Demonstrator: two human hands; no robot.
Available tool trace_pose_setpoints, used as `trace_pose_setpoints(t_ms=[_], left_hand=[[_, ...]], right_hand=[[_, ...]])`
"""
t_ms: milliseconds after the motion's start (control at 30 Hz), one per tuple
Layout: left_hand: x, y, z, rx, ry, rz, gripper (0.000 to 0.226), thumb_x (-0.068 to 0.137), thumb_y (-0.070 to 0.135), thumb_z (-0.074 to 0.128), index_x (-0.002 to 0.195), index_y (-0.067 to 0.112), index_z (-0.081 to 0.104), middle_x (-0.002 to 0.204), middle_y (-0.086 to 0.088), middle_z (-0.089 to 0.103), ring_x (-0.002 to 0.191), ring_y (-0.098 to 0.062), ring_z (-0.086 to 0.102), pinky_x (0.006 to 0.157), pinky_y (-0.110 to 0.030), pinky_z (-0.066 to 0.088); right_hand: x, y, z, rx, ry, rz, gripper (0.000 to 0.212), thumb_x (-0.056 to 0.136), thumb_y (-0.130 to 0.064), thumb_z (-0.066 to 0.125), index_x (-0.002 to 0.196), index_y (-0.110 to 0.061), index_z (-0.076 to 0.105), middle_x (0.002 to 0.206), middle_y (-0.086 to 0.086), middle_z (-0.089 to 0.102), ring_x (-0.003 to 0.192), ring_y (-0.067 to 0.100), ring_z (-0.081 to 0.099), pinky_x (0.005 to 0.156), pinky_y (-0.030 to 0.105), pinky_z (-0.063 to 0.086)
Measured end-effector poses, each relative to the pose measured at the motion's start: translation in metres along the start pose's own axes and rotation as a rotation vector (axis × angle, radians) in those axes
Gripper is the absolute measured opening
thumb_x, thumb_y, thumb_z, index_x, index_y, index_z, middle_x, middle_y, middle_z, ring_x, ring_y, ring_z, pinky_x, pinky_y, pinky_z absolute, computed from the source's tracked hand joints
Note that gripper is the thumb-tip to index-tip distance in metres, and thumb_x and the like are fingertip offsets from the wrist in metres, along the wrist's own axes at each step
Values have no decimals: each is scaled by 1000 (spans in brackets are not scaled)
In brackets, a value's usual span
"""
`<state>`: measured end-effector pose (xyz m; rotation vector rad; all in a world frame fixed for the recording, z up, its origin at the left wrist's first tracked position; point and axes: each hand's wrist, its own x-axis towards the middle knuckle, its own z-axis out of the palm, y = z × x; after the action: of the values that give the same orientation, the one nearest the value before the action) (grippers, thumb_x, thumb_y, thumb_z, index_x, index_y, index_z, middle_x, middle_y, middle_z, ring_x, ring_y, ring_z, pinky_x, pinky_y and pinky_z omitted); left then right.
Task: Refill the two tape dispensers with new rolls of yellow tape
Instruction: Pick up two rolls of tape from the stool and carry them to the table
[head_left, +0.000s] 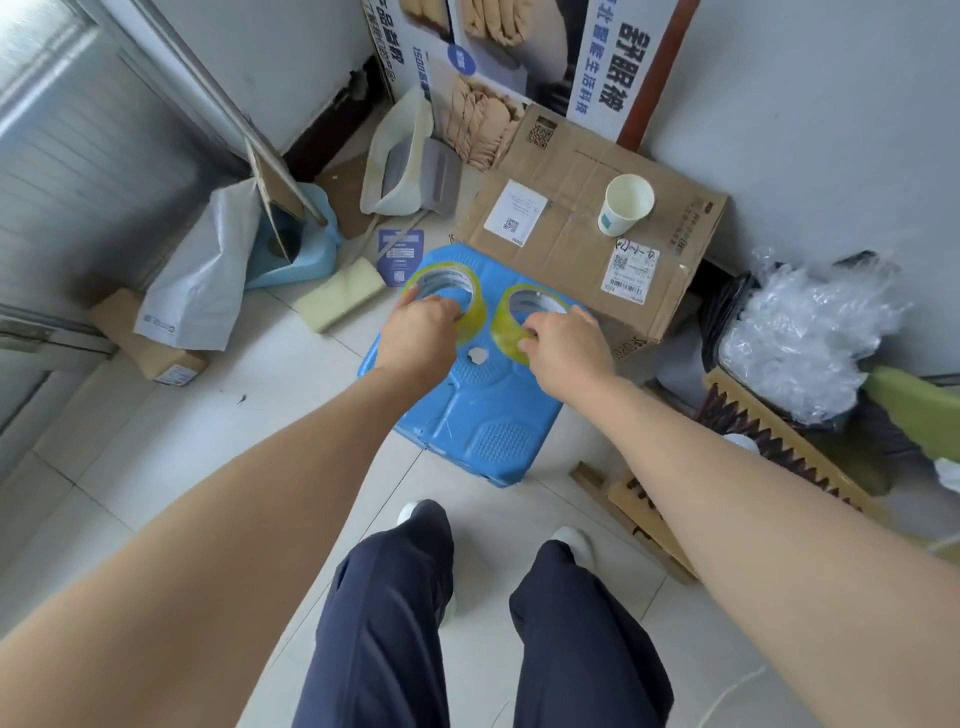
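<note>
Two rolls of yellow tape stand side by side over the far end of a blue plastic stool (467, 415). My left hand (418, 340) grips the left roll (447, 283) with fingers hooked inside its core. My right hand (563, 345) grips the right roll (511, 317) the same way, thumb on its outer face. Both arms reach forward from the bottom of the view. No tape dispenser is in view.
A cardboard box (582, 239) with a paper cup (626, 203) on it lies behind the stool. A bin with clear plastic wrap (800, 332) stands at the right. Bags, a foam block (343, 293) and small boxes clutter the left corner. My legs stand on white tiles.
</note>
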<state>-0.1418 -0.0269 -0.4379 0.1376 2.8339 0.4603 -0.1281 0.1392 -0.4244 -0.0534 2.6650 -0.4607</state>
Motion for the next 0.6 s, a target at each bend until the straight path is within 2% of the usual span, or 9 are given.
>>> trace_pose_setpoints(t_ms=[33,100,133,200,267,367,500,533,600], left_hand=[[-4,3,-16,-40,28,-26,17,87,6,46,90,3,63,96,-18,66,101,-36,56,108,-32,28],[-14,11,-51,-106,72,-64,16,87,9,47,82,1,60,91,-19,65,93,-37,56,100,-31,30],[-21,15,-69,-141,94,-82,15,86,9,48,81,1,58,92,-19,65,92,-36,55,94,-33,33],[-34,26,-109,-221,155,-146,13,84,10,50,88,2,60,98,-18,65,94,-36,56,82,-38,39],[-47,36,-152,-314,220,-241,21,82,11,52,98,5,63,100,-15,66,94,-36,57,73,-36,41],[-69,51,-218,-414,342,-328,17,80,11,53,91,5,64,87,-13,67,86,-34,58,69,-35,42],[-107,68,-295,-500,511,-377,21,81,10,55,99,7,66,97,-12,71,92,-29,62,78,-33,47],[-119,72,-311,-519,558,-384,22,81,10,56,100,7,66,98,-11,71,92,-29,63,80,-33,48],[-146,80,-341,-556,637,-403,20,81,11,57,99,7,66,94,-9,70,89,-25,63,80,-31,48]], right_hand=[[-3,-6,-14,52,19,2,25,97,-17,47,110,-6,65,105,17,69,110,33,56,106,33,29],[-10,-19,-43,168,59,20,24,95,-19,50,108,-5,65,104,18,68,101,35,58,85,35,42],[-14,-28,-58,225,78,32,23,95,-20,52,102,-3,65,97,18,67,94,35,58,75,35,42],[-25,-50,-91,318,114,28,22,94,-19,53,92,0,63,82,14,60,79,31,53,66,35,39],[-40,-74,-127,387,155,-15,22,94,-18,54,89,1,63,77,10,56,73,25,49,64,32,37],[-68,-109,-181,442,209,-119,20,95,-19,53,93,-2,63,79,5,57,74,21,48,63,27,32],[-106,-147,-247,449,286,-289,22,94,-18,55,106,-4,66,87,5,61,81,17,50,64,21,28],[-115,-156,-261,453,294,-330,22,94,-18,55,106,-4,67,88,6,63,81,19,51,66,22,32],[-133,-172,-284,485,296,-394,20,93,-19,56,101,-5,68,89,9,68,82,24,57,74,35,46]])
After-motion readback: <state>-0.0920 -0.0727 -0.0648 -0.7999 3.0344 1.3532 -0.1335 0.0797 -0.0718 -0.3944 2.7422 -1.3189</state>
